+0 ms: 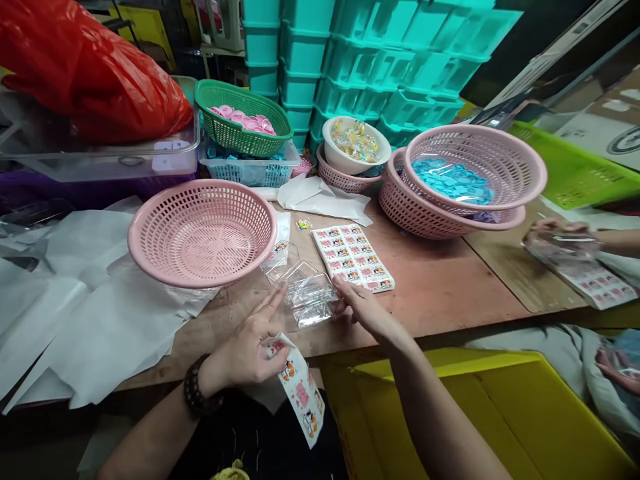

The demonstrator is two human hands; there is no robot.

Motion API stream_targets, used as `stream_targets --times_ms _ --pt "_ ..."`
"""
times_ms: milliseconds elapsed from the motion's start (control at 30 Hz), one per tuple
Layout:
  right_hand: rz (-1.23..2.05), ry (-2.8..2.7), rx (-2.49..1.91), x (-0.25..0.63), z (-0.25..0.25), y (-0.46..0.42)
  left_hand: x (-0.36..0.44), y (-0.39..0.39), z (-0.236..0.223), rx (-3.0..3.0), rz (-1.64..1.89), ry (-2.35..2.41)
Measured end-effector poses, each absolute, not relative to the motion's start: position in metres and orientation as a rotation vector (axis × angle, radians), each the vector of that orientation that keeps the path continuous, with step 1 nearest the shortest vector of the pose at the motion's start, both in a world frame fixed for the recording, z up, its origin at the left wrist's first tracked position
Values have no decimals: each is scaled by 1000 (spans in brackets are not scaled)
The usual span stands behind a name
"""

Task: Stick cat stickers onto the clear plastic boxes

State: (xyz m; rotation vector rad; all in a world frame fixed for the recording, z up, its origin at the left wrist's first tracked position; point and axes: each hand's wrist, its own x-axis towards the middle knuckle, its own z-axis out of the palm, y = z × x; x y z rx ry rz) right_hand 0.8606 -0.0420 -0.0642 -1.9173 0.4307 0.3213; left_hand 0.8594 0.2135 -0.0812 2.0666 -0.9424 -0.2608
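Observation:
A strip of printed stickers (303,393) hangs from my left hand (250,347), pinched between thumb and curled fingers, while its index and middle fingers stretch toward some clear plastic cases (310,300). My right hand (363,303) rests against the right side of these cases, fingers extended; whether it grips one is hard to tell. Just beyond lies a stack of sticker sheets (353,257) with small cartoon pictures. A small yellow and blue packet (303,225) sits behind the cases. An empty pink basket (200,230) stands left of them.
Pink baskets (465,163) with blue pieces stand at the back right, near a white bowl (356,143) of small packets. A green basket (243,120) holds pink pieces. White paper (115,320) covers the left side. Another person's hand (563,240) holds clear plastic at far right.

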Motion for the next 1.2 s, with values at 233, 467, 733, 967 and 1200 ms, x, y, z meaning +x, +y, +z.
stream_targets --times_ms 233,467,733,967,1200 --pt "-19 479 -1549 848 -92 2 845 212 -89 1961 -365 -828" --pt "-486 110 -2218 838 -79 13 856 211 -97 1656 -558 -762" --pt "-427 -212 -2934 822 -94 32 853 238 -81 1566 -609 -530" --pt "-393 -108 -2280 813 -59 9 838 256 -75 1576 -421 -221" --pt "221 100 -1943 782 -34 12 829 246 -78 1541 -337 -184"
